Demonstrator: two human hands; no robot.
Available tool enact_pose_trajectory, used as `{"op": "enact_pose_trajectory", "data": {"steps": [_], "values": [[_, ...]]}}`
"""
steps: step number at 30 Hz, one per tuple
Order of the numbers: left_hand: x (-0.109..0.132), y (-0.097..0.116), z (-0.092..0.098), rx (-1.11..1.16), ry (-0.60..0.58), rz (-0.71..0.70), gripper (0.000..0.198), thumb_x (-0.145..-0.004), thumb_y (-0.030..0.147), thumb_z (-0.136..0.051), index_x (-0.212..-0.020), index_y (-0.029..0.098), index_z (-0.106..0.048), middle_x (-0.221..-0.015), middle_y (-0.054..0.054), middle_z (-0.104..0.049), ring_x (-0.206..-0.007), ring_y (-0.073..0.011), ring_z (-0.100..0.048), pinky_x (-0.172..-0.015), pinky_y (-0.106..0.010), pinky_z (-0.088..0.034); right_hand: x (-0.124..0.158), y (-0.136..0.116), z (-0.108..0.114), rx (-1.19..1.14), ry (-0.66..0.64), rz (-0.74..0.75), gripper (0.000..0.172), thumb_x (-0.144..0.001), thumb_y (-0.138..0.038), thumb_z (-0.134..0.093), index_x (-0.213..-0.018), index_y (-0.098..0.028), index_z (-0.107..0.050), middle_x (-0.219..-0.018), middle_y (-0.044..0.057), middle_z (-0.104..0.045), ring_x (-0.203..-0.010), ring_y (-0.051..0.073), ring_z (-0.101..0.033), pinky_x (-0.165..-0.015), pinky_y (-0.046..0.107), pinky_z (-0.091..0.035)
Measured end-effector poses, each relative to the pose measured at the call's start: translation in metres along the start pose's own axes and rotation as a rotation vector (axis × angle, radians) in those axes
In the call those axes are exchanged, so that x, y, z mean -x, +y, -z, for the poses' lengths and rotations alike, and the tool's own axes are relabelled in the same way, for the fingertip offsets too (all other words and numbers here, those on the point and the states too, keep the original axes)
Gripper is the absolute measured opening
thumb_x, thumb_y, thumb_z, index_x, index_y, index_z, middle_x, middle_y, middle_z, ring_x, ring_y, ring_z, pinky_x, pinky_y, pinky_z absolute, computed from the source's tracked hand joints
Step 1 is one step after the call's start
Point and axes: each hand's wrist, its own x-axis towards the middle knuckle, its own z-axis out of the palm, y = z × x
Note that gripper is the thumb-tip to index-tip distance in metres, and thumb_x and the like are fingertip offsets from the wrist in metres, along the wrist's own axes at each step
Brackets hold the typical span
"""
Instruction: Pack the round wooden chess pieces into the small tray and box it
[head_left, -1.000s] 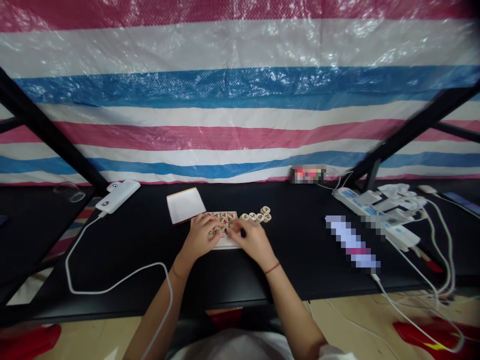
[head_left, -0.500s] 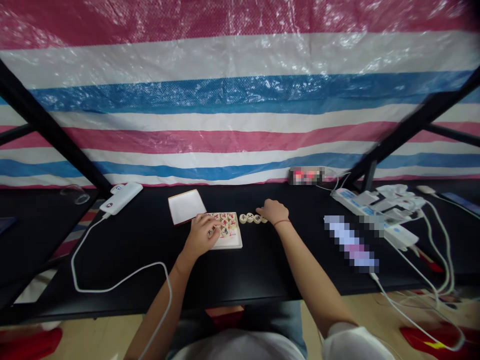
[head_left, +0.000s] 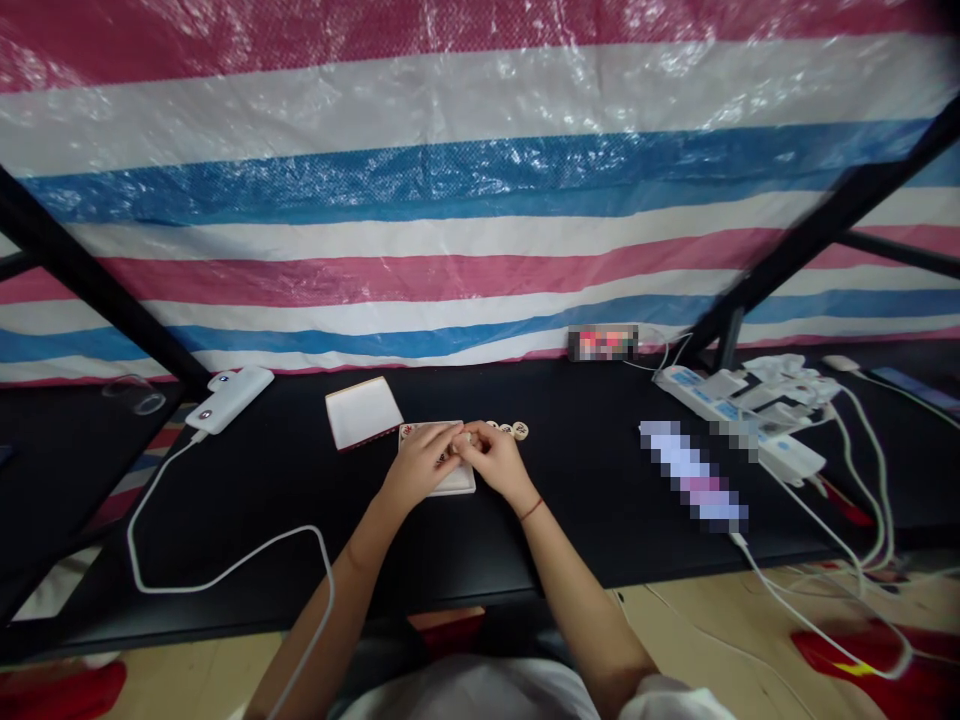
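Note:
Both of my hands meet over a shallow white box of round Chinese chess pieces. My right hand is closed in a pinch on a pale chess piece, held above the box's right side. Curled over the box, my left hand has its thumb and fingers drawn in against the right fingertips. What lies between the left fingers is hidden. A red-marked piece shows at the box's far left corner. Just beyond the right hand, a short row of loose chess pieces lies on the black table.
The white box lid lies inside-up behind the box, to the left. A white power bank with a cable is at left. A blurred-out phone and a crowded power strip are on the right. Striped sheeting hangs behind.
My right hand has come left from the loose row to the box, carrying a piece. Fewer pieces show in the row. My left hand stays over the box, its fingers now meeting the right.

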Motion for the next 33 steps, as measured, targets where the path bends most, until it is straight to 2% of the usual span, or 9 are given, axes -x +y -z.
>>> {"op": "enact_pose_trajectory", "data": {"steps": [4, 8, 13, 22, 27, 30, 33], "values": [[0.006, 0.003, 0.003, 0.004, 0.024, -0.005, 0.026, -0.093, 0.028, -0.050, -0.116, 0.023, -0.060, -0.106, -0.007, -0.065, -0.102, -0.0192, -0.061, -0.092, -0.034, -0.049, 0.009, 0.009, -0.005, -0.020, 0.061, 0.000, 0.027, -0.082, -0.043, -0.060, -0.089, -0.018, -0.067, -0.058, -0.003, -0.053, -0.051, 0.010, -0.044, -0.052, 0.023, -0.038], [0.006, 0.005, 0.007, -0.021, 0.026, -0.001, 0.019, -0.089, 0.026, -0.055, -0.106, 0.022, -0.063, -0.104, -0.006, -0.066, -0.100, -0.0193, -0.060, -0.091, -0.035, -0.047, 0.012, 0.010, -0.001, -0.076, 0.219, -0.028, 0.031, -0.083, -0.047, -0.059, -0.086, -0.017, -0.066, -0.060, -0.001, -0.056, -0.051, 0.011, -0.047, -0.052, 0.024, -0.040], [0.006, 0.005, 0.009, -0.063, -0.058, -0.015, 0.008, -0.083, 0.027, -0.063, -0.090, 0.023, -0.066, -0.095, -0.002, -0.071, -0.098, -0.0195, -0.061, -0.093, -0.037, -0.039, 0.011, 0.011, 0.003, -0.142, 0.362, -0.070, 0.035, -0.082, -0.052, -0.059, -0.083, -0.017, -0.064, -0.058, -0.001, -0.057, -0.053, 0.012, -0.051, -0.053, 0.024, -0.043], [0.006, 0.001, 0.002, -0.157, -0.267, -0.057, 0.009, -0.081, 0.032, -0.070, -0.088, 0.026, -0.069, -0.091, 0.003, -0.074, -0.099, -0.0204, -0.056, -0.087, -0.041, -0.028, 0.012, 0.013, 0.001, -0.136, 0.336, -0.042, 0.030, -0.084, -0.047, -0.059, -0.083, -0.017, -0.065, -0.061, -0.001, -0.057, -0.053, 0.011, -0.049, -0.054, 0.023, -0.042], [0.004, 0.002, 0.001, -0.238, -0.273, -0.070, 0.009, -0.082, 0.034, -0.069, -0.086, 0.026, -0.070, -0.098, 0.000, -0.071, -0.097, -0.0218, -0.052, -0.082, -0.040, -0.029, 0.011, 0.017, 0.000, -0.077, 0.307, -0.023, 0.029, -0.084, -0.046, -0.059, -0.085, -0.017, -0.066, -0.061, -0.002, -0.053, -0.053, 0.010, -0.045, -0.054, 0.023, -0.040], [0.003, 0.005, 0.001, -0.295, -0.256, -0.060, 0.008, -0.084, 0.031, -0.066, -0.086, 0.025, -0.070, -0.095, -0.002, -0.068, -0.093, -0.0219, -0.052, -0.081, -0.039, -0.031, 0.012, 0.019, -0.001, 0.000, 0.293, 0.009, 0.028, -0.084, -0.043, -0.061, -0.091, -0.018, -0.066, -0.061, -0.003, -0.049, -0.052, 0.010, -0.041, -0.052, 0.023, -0.038], [0.005, 0.005, 0.003, -0.291, -0.217, -0.022, 0.012, -0.085, 0.032, -0.064, -0.093, 0.025, -0.069, -0.094, -0.003, -0.066, -0.093, -0.0220, -0.053, -0.081, -0.039, -0.033, 0.017, 0.017, 0.000, 0.073, 0.268, 0.067, 0.028, -0.083, -0.039, -0.062, -0.101, -0.018, -0.062, -0.070, -0.002, -0.054, -0.055, 0.011, -0.043, -0.054, 0.023, -0.039]]}}
